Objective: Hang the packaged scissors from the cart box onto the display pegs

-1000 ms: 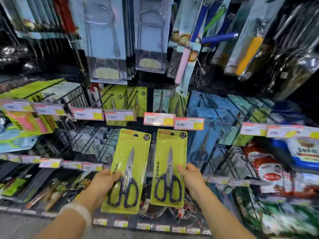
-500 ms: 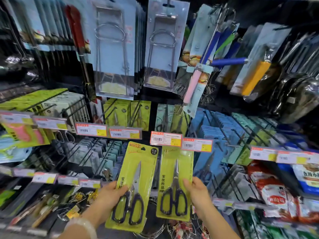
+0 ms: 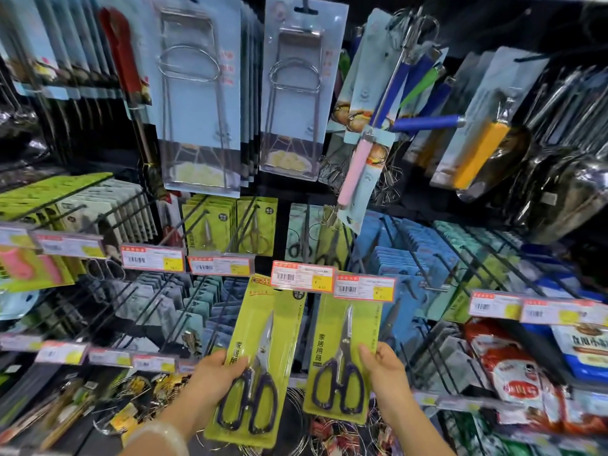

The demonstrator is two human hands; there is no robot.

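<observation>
A person faces a shop display, each of the two hands gripping one green carded pack of scissors by its lower edge. The left hand [image 3: 215,378] holds the left pack [image 3: 260,363] tilted, its top leaning right; the right hand [image 3: 383,376] holds the right pack [image 3: 343,353] nearly upright. The packs sit side by side between the hands, close together but not touching. Their tops reach two price tags [image 3: 332,283] clipped to the peg ends just above the hands, and the right pack's top is hidden behind a tag, so whether its hole has met a peg cannot be told. The likely trouble from here is a missed peg: the tags cover the peg tips and the hang holes, so a card could be pushed against a tag and bend, or slide beside the peg and drop. The tilted left pack would need straightening first, or its hole will not line up. Holding by the bottom edge also gives little control of the top. There is no desk; the surface is a dark wall of long pegs [image 3: 477,258] slanting toward the viewer. Beyond the hands hang more green scissor cards [image 3: 227,225], with blue cards [image 3: 404,258] to the right. Higher up are pale blue packs of wire tools [image 3: 200,103]. Red food packets [image 3: 513,373] lie right of the right hand.
</observation>
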